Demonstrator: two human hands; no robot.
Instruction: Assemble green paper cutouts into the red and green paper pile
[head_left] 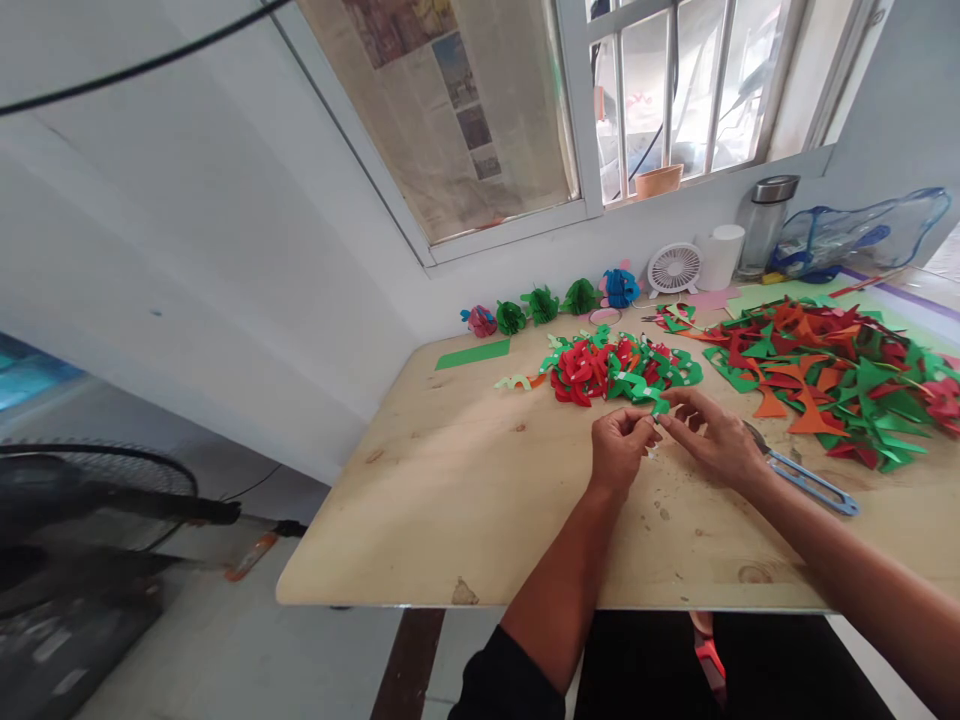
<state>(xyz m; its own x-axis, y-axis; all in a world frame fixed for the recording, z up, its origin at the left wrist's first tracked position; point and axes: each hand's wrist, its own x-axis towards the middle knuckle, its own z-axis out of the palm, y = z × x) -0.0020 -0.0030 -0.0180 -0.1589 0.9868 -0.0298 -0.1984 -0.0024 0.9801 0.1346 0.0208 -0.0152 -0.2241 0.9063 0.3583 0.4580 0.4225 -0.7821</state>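
My left hand [621, 447] and my right hand [712, 437] meet over the wooden table. Their fingertips pinch a small green paper piece [660, 407] between them. Just beyond the fingers lies a heap of red paper cutouts [581, 370] and wavy green cutouts with small white patches [637, 385]. Tiny white scraps [652, 453] show under the fingertips. Beside my right wrist, a light-blue slotted tool [814, 482] with a dark end rests on the tabletop, partly hidden by the hand.
Red, orange and green paper offcuts [810, 370] pile up at right. Along the wall stand folded-paper figures [541, 305], a small white fan [674, 269], a white cylinder [724, 257] and a glass bottle [765, 230]. A green strip [472, 354] lies at the table's [450, 480] back left.
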